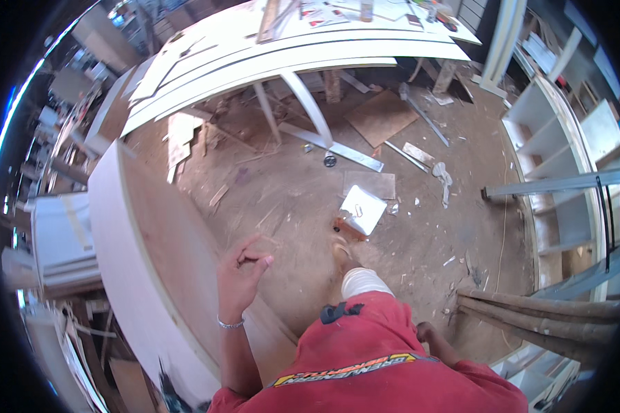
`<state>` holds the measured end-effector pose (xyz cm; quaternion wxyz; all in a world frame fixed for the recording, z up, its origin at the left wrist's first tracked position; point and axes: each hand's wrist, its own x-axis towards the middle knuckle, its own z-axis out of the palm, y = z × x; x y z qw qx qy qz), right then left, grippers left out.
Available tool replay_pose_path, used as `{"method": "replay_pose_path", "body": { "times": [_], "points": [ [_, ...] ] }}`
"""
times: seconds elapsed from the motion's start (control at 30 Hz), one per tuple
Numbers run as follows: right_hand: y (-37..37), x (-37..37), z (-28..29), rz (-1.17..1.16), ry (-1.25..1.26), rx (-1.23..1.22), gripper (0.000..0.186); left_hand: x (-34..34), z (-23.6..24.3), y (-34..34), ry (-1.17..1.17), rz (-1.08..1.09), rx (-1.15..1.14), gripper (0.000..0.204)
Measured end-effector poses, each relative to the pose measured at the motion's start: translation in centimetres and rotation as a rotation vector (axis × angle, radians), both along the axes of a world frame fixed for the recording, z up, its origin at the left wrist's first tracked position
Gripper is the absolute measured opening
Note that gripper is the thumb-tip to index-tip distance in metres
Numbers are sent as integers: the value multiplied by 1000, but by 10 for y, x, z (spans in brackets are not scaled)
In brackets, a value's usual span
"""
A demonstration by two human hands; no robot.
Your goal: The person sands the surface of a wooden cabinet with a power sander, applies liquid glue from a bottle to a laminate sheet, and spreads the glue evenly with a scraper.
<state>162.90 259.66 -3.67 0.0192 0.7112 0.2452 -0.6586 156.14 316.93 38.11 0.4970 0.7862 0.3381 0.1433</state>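
as long box [179, 268] points ahead | left hand [244, 274] loosely spread | right hand [426, 333]: can't tell

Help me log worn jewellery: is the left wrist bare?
No, a silvery bracelet circles it, just behind the left hand.

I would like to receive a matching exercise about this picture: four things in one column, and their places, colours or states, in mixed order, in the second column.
Column one
1. Left hand
2. Right hand
3. Bracelet
4. White square piece

Column two
A. Silver-grey
B. Just ahead of the foot
C. Held out, fingers bent
D. Close by the right side of the red shirt

Right pairs: 1-C, 2-D, 3-A, 4-B
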Motion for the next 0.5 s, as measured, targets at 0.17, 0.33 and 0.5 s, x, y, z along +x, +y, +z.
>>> {"method": "replay_pose_path", "body": {
  "times": [0.17, 0.33, 0.5],
  "points": [
    [162, 147, -47, -830, -189, 364, 53, 248, -8, 83, -311, -136, 13, 53],
    [346, 306, -29, -1216, -278, 536, 27, 473, 6, 155, -336, -448, -47, 56],
    [441, 436, 57, -1826, -52, 556, 30, 713, 24, 237, -213, -726, -49, 61]
  ]
}}
